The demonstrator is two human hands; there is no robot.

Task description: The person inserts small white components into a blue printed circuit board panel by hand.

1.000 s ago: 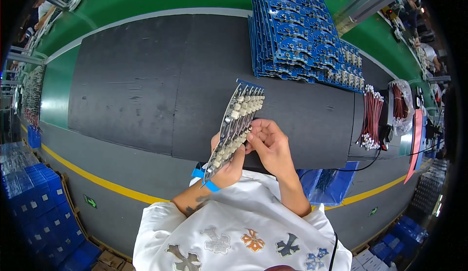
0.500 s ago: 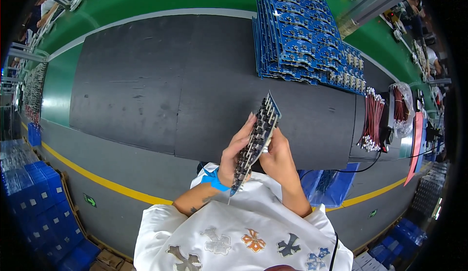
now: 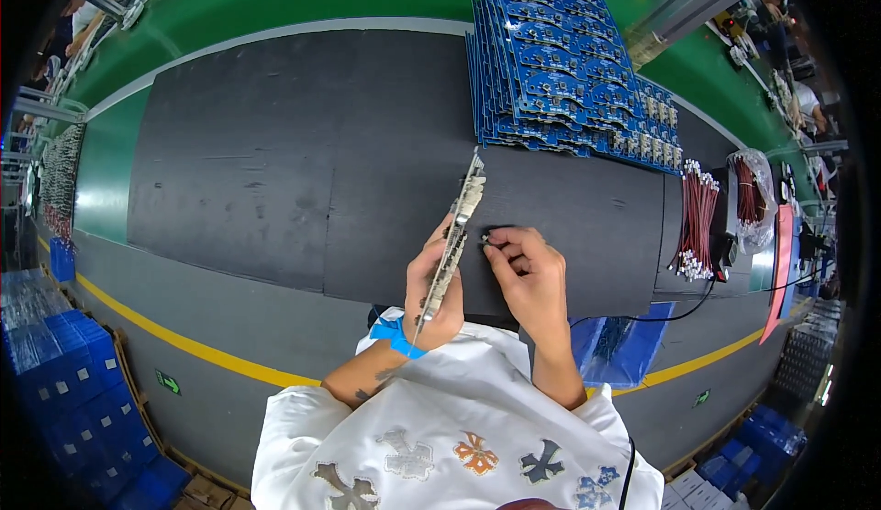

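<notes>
My left hand [image 3: 422, 279] is closed around a circuit board panel [image 3: 463, 209] held up on edge over the near side of the table mat. The panel stands almost edge-on, with small dark and pale parts along its faces. Just to its right, my right hand [image 3: 535, 282] is apart from the board, thumb and forefinger pinched together. A tiny piece shows at those fingertips, too small to name. Beyond my hands, at the back right of the mat, rises a stack of blue circuit board panels [image 3: 560, 70].
Red-and-black wire leads [image 3: 699, 221] with white connectors lie at the right, beside a clear bag [image 3: 754, 203] of similar leads. A black mat [image 3: 248, 161] covers the table. A metal post [image 3: 697, 10] stands behind the stack. Blue bins [image 3: 78, 372] are on the floor at left.
My right hand has come off the board and moved slightly right, fingertips now pinched. The board has turned more edge-on in my left hand and shifted a little left.
</notes>
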